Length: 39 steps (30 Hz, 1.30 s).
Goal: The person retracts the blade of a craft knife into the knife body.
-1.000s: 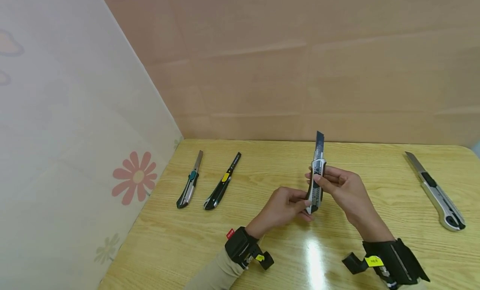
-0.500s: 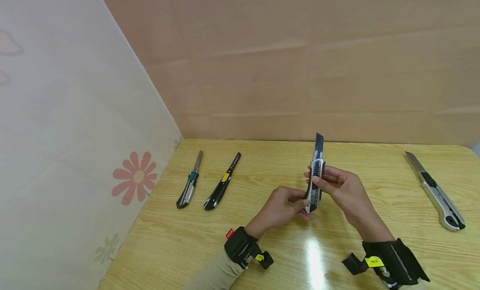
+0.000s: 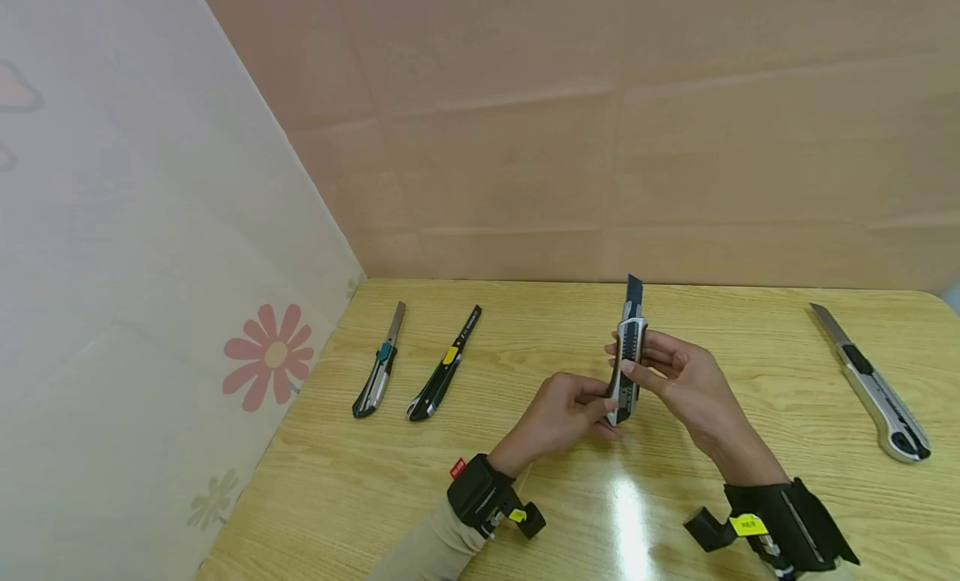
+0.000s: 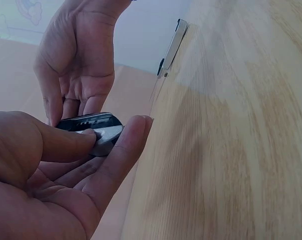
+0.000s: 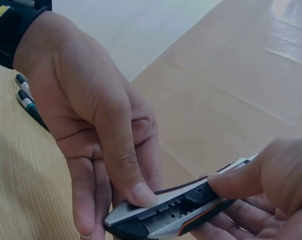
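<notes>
Left hand (image 3: 557,416): I pinch the cutter (image 3: 631,344), near end.
Right hand (image 3: 693,391): I hold its middle.
Blade (image 3: 633,297): extended, far end.

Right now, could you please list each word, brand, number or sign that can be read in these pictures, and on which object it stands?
No text can be read with certainty.
Right yellow label, on the right wrist strap: dark characters, too small.
Left yellow label, on the left wrist strap: too small.
Red tag, on the left wrist strap: too small.
Held cutter: marks too blurred.
Black cutter with yellow slider: pale marks, too small.
</notes>
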### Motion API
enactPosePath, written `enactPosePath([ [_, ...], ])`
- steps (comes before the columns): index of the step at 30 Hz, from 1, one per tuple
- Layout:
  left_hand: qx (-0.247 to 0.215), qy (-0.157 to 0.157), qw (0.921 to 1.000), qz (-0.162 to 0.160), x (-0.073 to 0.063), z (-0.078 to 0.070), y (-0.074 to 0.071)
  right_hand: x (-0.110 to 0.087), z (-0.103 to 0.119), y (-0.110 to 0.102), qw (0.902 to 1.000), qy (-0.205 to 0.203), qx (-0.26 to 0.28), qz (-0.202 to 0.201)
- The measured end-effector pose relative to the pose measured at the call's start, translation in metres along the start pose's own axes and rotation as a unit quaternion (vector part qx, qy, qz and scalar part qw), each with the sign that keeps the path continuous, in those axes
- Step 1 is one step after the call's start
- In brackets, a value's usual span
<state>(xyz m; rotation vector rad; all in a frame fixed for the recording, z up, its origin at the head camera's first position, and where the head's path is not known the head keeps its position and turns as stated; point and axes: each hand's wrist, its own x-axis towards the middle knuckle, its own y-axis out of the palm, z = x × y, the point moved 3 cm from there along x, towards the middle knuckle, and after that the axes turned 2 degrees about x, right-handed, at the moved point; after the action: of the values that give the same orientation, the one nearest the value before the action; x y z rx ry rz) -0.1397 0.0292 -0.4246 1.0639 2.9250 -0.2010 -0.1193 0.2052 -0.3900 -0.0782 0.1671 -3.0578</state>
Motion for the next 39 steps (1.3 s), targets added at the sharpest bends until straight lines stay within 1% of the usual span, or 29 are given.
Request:
enactPosePath([
  [3,0.001,0.001,1.0000,0.001,-0.0005,0.0001,-0.0006,-0.0001,-0.0004,-0.0003,1.0000,0.007,-0.005,0.000],
  [10,0.023,0.010,0.9996,-0.011,-0.0012,-0.0015,-0.0038,0.0007,-0.0012,0.0013,0.9998,-0.010,0.006,-0.019],
  [12,0.010,0.012,0.9998,-0.008,-0.0013,-0.0032,-0.0037,0.0003,-0.0011,0.0007,0.9997,-0.001,-0.005,-0.025],
  [15,-0.002,0.011,0.9999,-0.005,-0.0008,-0.0040,-0.0031,-0.0008,-0.0018,-0.0014,0.9989,0.027,-0.020,-0.033],
  [17,-0.011,0.010,0.9999,-0.004,-0.0004,-0.0040,-0.0027,-0.0010,-0.0027,-0.0023,0.9984,0.043,-0.018,-0.034],
  [19,-0.011,0.011,0.9999,-0.006,-0.0002,-0.0037,-0.0026,-0.0007,-0.0033,-0.0024,0.9983,0.049,-0.003,-0.031],
  [23,0.003,0.012,0.9998,-0.014,-0.0003,-0.0032,-0.0029,0.0000,-0.0026,-0.0010,0.9988,0.030,0.029,-0.026],
  [25,0.008,0.011,0.9997,-0.018,-0.0003,-0.0029,-0.0031,0.0001,-0.0018,0.0001,0.9980,0.016,0.056,-0.023],
  [29,0.006,0.008,0.9997,-0.021,-0.0001,-0.0030,-0.0030,0.0002,0.0003,0.0017,0.9955,0.002,0.094,-0.014],
  [31,0.004,0.009,0.9997,-0.021,-0.0001,-0.0034,-0.0028,0.0001,0.0011,0.0019,0.9956,-0.001,0.093,-0.011],
  [36,-0.003,0.011,0.9998,-0.016,-0.0007,-0.0048,-0.0025,-0.0009,0.0024,0.0019,0.9977,-0.005,0.067,-0.010],
  [39,-0.003,0.010,0.9998,-0.015,-0.0015,-0.0055,-0.0026,-0.0015,0.0025,0.0027,0.9978,-0.002,0.066,-0.009],
])
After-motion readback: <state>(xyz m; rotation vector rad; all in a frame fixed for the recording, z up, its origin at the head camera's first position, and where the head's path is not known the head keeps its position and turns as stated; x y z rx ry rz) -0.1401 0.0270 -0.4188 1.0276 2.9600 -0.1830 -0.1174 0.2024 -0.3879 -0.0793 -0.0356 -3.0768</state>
